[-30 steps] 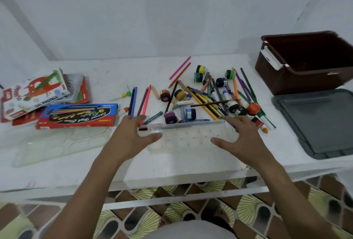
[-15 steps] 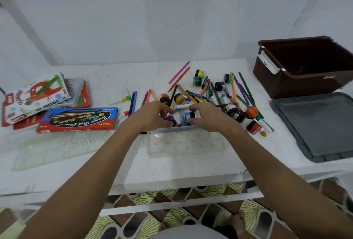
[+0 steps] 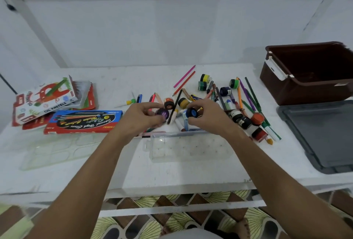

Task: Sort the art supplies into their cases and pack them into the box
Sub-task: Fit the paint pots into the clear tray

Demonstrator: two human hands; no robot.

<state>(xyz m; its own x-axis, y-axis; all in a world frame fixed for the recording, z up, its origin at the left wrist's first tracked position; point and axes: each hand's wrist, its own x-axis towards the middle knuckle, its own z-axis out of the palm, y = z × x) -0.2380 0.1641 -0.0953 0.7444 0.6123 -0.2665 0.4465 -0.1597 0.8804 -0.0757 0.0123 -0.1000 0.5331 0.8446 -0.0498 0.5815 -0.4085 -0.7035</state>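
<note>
At the middle of the white desk (image 3: 191, 172), just behind a clear plastic case (image 3: 189, 148), two small paint pots are held up over the heap of loose supplies. A purple-lidded pot (image 3: 162, 113) is pinched in the grip of the left hand (image 3: 142, 118), fingers curled round it, and a blue-lidded pot (image 3: 192, 112) is pinched likewise by the right hand (image 3: 208, 117). Pencils, markers and more pots (image 3: 242, 120) are scattered behind and to the right of the hands. A brown box (image 3: 305, 89) is seen at the far right, with a grey lid (image 3: 321, 135) laid flat in front of it. To the left, a blue and red pencil box (image 3: 84, 122) is placed beside an oil pastels carton (image 3: 45, 99), and a clear tray (image 3: 57, 151) is laid nearer the desk edge.
</note>
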